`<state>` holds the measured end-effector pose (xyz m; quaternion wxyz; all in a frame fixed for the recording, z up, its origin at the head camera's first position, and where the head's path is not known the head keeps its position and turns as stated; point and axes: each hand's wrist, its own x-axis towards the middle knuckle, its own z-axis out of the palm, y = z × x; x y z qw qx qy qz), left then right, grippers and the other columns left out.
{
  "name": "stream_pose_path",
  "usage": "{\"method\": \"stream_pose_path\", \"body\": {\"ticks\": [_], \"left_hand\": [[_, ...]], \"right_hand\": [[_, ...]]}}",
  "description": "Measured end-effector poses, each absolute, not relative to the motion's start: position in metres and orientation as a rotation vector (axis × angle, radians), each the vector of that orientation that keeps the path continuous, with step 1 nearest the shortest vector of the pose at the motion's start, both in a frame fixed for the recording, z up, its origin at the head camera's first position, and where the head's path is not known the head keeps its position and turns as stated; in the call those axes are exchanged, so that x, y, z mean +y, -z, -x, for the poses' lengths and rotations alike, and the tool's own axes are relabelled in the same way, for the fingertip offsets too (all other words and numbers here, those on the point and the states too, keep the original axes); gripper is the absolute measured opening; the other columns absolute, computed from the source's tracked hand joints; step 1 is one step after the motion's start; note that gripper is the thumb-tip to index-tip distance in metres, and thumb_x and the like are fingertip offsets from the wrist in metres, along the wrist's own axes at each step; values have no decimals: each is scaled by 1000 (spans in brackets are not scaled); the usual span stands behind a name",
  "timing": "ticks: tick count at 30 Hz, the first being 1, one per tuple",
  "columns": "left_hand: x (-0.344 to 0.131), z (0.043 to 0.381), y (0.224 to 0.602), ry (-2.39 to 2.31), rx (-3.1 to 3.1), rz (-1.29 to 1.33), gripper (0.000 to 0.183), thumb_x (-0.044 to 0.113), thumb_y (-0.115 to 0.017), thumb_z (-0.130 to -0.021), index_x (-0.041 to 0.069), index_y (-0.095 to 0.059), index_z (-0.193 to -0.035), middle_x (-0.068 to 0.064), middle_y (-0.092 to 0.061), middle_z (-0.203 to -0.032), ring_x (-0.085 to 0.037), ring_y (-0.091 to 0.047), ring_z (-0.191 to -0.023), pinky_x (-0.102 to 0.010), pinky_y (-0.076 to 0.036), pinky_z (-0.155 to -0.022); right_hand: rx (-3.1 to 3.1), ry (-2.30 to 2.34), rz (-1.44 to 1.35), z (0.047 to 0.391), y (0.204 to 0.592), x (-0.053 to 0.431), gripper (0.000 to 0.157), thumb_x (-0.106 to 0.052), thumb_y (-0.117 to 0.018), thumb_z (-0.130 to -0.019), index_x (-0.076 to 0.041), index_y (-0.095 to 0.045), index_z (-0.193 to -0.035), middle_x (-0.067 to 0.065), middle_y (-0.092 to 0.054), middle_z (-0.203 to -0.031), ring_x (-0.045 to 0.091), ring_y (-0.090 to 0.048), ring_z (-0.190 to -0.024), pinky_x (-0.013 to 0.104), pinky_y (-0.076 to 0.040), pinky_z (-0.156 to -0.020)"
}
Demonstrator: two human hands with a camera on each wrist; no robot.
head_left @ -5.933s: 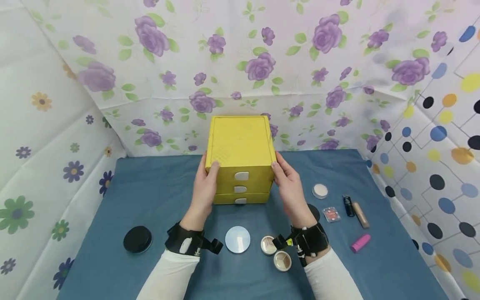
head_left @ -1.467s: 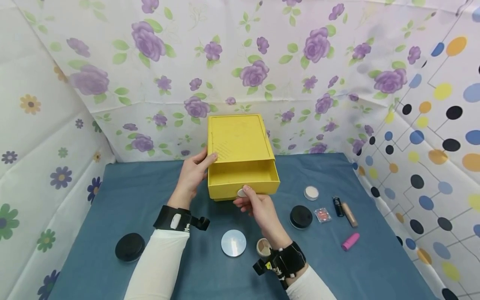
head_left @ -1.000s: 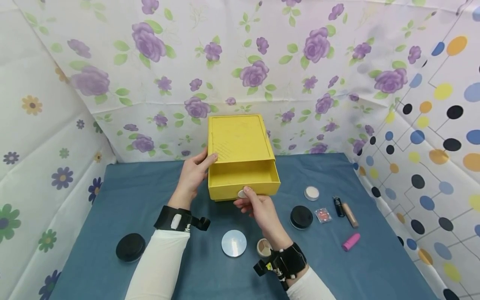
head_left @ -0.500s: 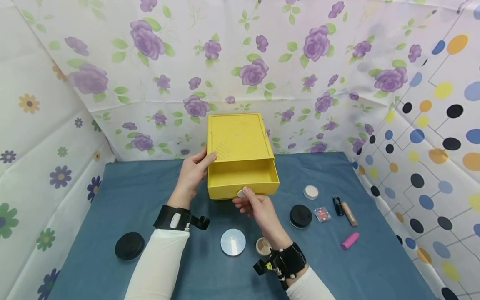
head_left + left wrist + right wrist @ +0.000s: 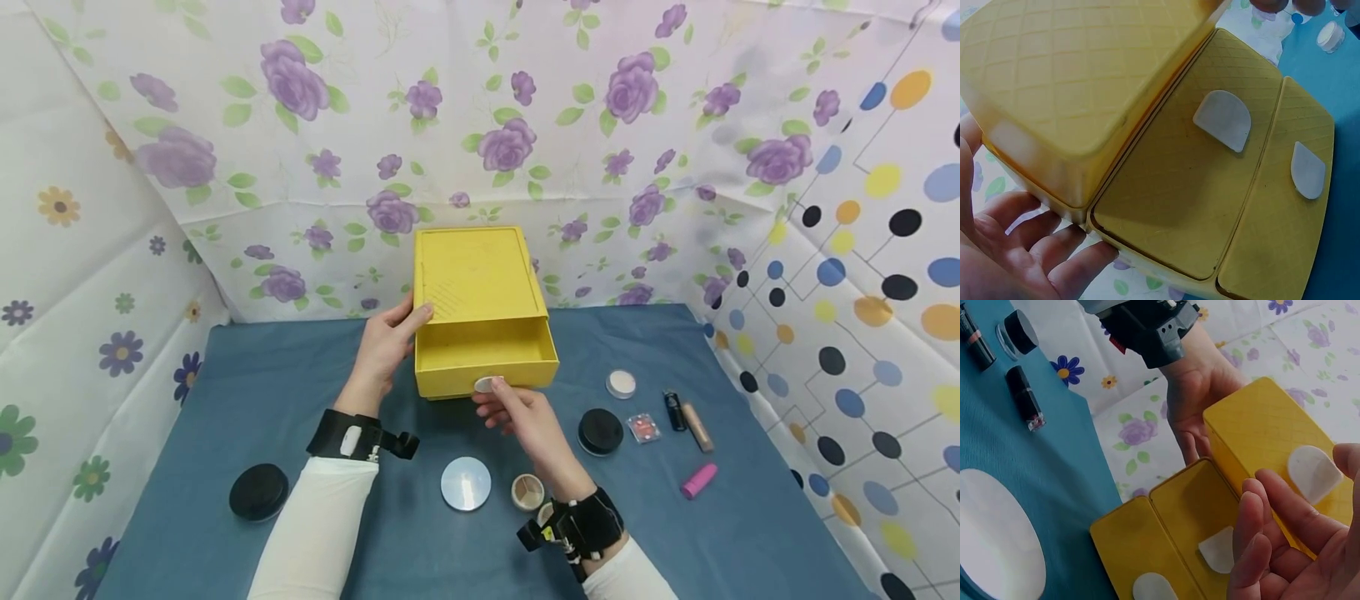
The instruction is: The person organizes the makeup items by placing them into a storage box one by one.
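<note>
A yellow drawer box (image 5: pixel 480 271) stands at the back of the blue cloth, its top drawer (image 5: pixel 483 379) pulled out towards me. The two lower drawers are closed, each with a white tab handle, as the left wrist view shows. My left hand (image 5: pixel 380 354) holds the box's left side, thumb over the top edge and fingers along the side wall. My right hand (image 5: pixel 528 421) is at the top drawer's white handle (image 5: pixel 1311 474). Its thumb is at the handle's right edge, and the index finger is spread apart from it. The other fingers bend loosely below.
Makeup lies around: a round black case (image 5: pixel 258 492) at left, a round pale disc (image 5: pixel 466 483), a contour palette (image 5: pixel 527 492), a black jar (image 5: pixel 600 432), a white pot (image 5: pixel 621 383), a blush square (image 5: pixel 643 428), tubes (image 5: pixel 697 427) and a pink tube (image 5: pixel 699 481). Patterned cloth walls surround it.
Since the oldest frame, the top drawer was pulled out and my right hand moved from the box's side to its handle. Just now the right hand shifts slightly right, uncovering more handle.
</note>
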<state>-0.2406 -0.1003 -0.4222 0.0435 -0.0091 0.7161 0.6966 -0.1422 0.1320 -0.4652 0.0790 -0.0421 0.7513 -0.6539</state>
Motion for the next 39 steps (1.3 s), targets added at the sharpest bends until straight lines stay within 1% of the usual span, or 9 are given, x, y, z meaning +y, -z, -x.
{"method": "stream_pose_path", "body": {"ticks": [2, 5, 8, 12, 17, 22, 27, 34, 39], "left_hand": [[-100, 240, 421, -2128, 2192, 25, 77, 63, -71, -82, 34, -43, -148, 4, -40, -154, -16, -44, -131, -50, -46, -103], [-100, 241, 421, -2131, 2195, 18, 77, 62, -71, -82, 33, -43, -148, 3, -40, -154, -16, -44, -131, -50, -46, -103], [-99, 242, 422, -2134, 2192, 14, 77, 62, -71, -82, 33, -44, -148, 3, -41, -153, -16, -45, -131, -50, -46, -103], [-97, 243, 422, -2150, 2182, 19, 76, 61, -72, -82, 32, -45, -147, 2, -42, -153, -17, -46, -130, -49, -47, -102], [-96, 243, 422, -2158, 2185, 21, 76, 60, -72, -82, 32, -45, -147, 1, -42, -152, -18, -46, -130, -50, -46, -103], [-97, 242, 423, -2135, 2202, 18, 76, 62, -71, -82, 36, -44, -147, 3, -41, -153, -17, -44, -132, -51, -45, -104], [-99, 239, 423, -2129, 2199, 17, 78, 64, -71, -80, 35, -43, -147, 3, -40, -154, -18, -42, -133, -52, -44, -104], [-100, 240, 423, -2146, 2204, 16, 76, 63, -71, -81, 35, -45, -147, 2, -41, -153, -18, -44, -132, -51, -45, -103], [-99, 240, 423, -2136, 2194, 9, 76, 63, -71, -81, 34, -45, -147, 2, -41, -153, -17, -44, -131, -50, -46, -103]], "right_hand": [[2236, 1961, 115, 142, 464, 135, 57, -59, -46, -101, -11, -76, -110, 9, -72, -98, 27, -64, -85, 44, -49, -72], [2236, 1952, 113, 136, 449, 139, 55, -52, -45, -104, -6, -75, -112, 15, -72, -100, 31, -64, -88, 37, -48, -70], [2222, 1958, 74, 135, 448, 146, 51, -46, -42, -107, -7, -74, -111, 17, -71, -102, 34, -63, -90, 32, -48, -68], [2214, 2006, 27, 137, 462, 158, 49, -50, -42, -106, -12, -75, -109, 15, -71, -101, 32, -63, -89, 33, -49, -68], [2250, 2035, 25, 136, 466, 173, 56, -55, -44, -103, -7, -73, -113, 14, -71, -101, 31, -63, -89, 37, -52, -71], [2294, 2039, -19, 136, 465, 190, 56, -54, -49, -101, -4, -72, -113, 16, -71, -103, 36, -62, -91, 40, -52, -72], [2372, 1968, -47, 136, 463, 209, 51, -53, -50, -101, -9, -74, -111, 15, -70, -107, 29, -64, -92, 41, -53, -76], [2460, 1869, -139, 137, 459, 252, 49, -51, -44, -104, -13, -70, -121, 15, -68, -113, 26, -64, -97, 45, -54, -83], [2525, 1819, -235, 132, 465, 297, 54, -56, -43, -103, -13, -66, -126, 17, -67, -117, 27, -63, -99, 38, -56, -80]]}}
